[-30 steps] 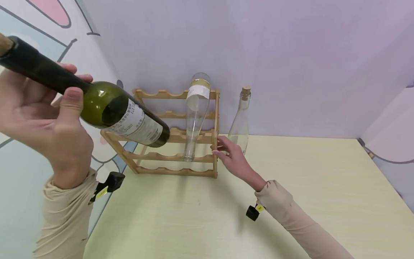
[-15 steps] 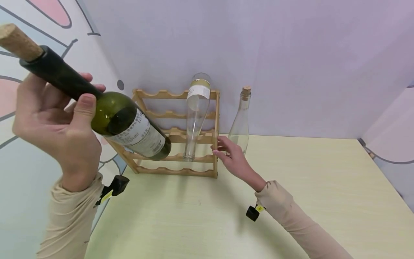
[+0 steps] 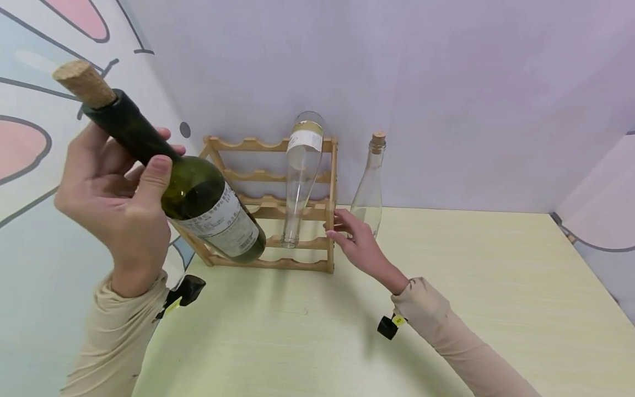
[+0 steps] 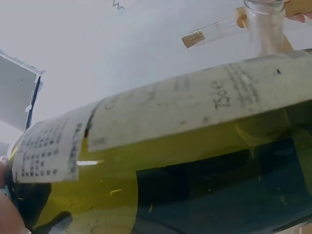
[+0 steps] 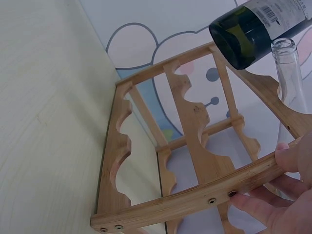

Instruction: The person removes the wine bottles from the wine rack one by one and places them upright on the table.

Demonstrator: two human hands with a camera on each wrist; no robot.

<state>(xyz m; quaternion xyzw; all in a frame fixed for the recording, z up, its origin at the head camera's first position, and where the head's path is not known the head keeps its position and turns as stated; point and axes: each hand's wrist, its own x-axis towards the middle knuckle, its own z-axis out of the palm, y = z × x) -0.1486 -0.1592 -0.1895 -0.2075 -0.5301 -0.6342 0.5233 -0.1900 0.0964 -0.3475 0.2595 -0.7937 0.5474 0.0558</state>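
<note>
My left hand (image 3: pixel 119 204) grips a green wine bottle (image 3: pixel 213 212) by its dark neck, thumb at the shoulder. The bottle tilts, its cork (image 3: pixel 85 84) at upper left and its base over the left part of a wooden wine rack (image 3: pixel 278 264). In the left wrist view this labelled bottle (image 4: pixel 195 146) fills the lower half. My right hand (image 3: pixel 359 242) holds the rack's right side; in the right wrist view thumb and fingers pinch the side rail (image 5: pixel 195 200). A clear bottle (image 3: pixel 300 171) lies in the rack, mouth towards me.
Just right of the rack a clear corked bottle (image 3: pixel 368 187) stands upright on the pale table (image 3: pixel 471 264), partly behind my right hand. A pale lilac wall (image 3: pixel 446 99) rises behind, and a wall with cartoon drawings (image 3: pixel 30 149) stands at the left.
The left hand has moved right and down with the green bottle, whose base now overlaps the lower left of the rack. Its whole cork has come into view. The right hand stays put.
</note>
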